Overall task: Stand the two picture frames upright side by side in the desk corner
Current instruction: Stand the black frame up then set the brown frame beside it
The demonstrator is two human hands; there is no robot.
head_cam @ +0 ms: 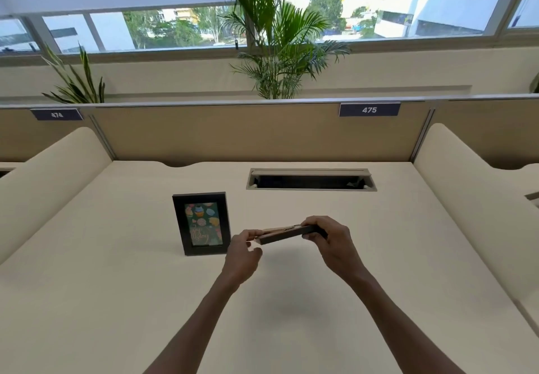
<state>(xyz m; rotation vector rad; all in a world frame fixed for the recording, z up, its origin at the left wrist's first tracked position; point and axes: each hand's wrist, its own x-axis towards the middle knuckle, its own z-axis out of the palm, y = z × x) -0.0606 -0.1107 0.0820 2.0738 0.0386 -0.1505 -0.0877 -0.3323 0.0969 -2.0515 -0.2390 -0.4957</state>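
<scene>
One black picture frame [201,223] with a green cupcake print stands upright on the cream desk [116,257], left of centre. A second dark frame [287,235] is held flat and edge-on above the desk, its brown back facing up. My right hand [329,242] grips its right end from above. My left hand [243,254] pinches its left end with thumb and fingers, just right of the standing frame.
A rectangular cable slot [310,179] is cut into the desk behind the hands. Padded side dividers [55,169] rise left and right, and a tan back partition [233,131] labelled 475 closes the rear. Potted plants stand beyond it.
</scene>
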